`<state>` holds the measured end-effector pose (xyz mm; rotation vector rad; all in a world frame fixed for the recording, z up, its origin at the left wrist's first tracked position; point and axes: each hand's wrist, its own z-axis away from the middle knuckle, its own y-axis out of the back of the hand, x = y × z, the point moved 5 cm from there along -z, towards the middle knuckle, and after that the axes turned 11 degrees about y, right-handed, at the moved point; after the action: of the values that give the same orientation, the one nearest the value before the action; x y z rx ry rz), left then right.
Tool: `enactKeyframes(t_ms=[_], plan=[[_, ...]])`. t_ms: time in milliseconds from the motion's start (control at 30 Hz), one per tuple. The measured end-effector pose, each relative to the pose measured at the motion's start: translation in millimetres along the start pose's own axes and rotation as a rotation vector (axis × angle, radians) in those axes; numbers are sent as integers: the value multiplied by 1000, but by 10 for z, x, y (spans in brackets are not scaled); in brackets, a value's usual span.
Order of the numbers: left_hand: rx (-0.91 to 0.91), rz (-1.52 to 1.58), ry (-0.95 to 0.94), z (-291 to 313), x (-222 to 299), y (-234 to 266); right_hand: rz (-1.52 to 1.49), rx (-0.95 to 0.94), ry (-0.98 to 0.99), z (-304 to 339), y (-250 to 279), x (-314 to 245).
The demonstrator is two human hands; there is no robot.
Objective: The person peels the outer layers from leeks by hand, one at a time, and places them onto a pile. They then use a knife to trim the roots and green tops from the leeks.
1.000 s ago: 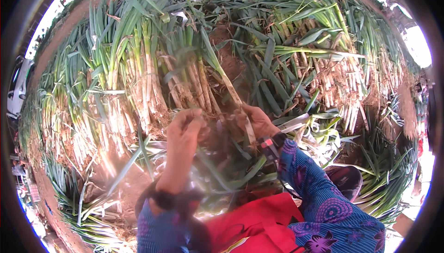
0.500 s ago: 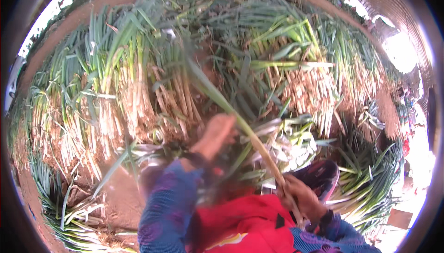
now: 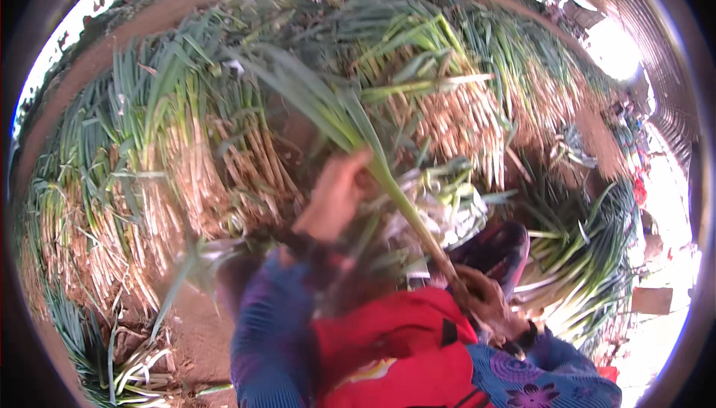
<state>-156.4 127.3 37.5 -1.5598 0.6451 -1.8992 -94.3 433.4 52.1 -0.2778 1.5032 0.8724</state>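
Note:
A long green onion [image 3: 406, 210] slants across the middle, its pale lower end toward me and its green leaves fanned out away to the upper left. My right hand [image 3: 488, 302] is closed around the pale lower stalk, close to my right knee. Up where the leaves part from the stem, my left hand [image 3: 335, 195] is curled against the green onion. Motion smears the left fingers somewhat, but they look closed on its leafy part. Peeled, whitish and green leaf scraps [image 3: 455, 210] lie in a heap just beyond the stalk.
Thick rows of bundled green onions [image 3: 186, 162] stand in an arc ahead. More green onions [image 3: 582, 259] lie in a pile at my right, and others [image 3: 142, 374] at the lower left. A cardboard piece [image 3: 651, 300] is at the far right. Brown soil [image 3: 198, 333] shows at left.
My left hand has moved up along the green onion to its leaves, which now spread more widely. The right hand keeps its hold on the lower stalk. The view has shifted slightly.

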Motion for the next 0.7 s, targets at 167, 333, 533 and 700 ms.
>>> enactKeyframes(t_ms=[167,333,533,700], plan=[[78,24,-197,47,608,128,26,-109,266,-665,-190,239],[234,-122,-280,301,853,623,153,-201,241,-1768,-753,-74],[337,-474,-294,825,753,1248,-225,-384,464,-2493,-1610,-1146],[635,-520,-618,687,762,995,-94,-344,460,-2766,-1586,-758]])
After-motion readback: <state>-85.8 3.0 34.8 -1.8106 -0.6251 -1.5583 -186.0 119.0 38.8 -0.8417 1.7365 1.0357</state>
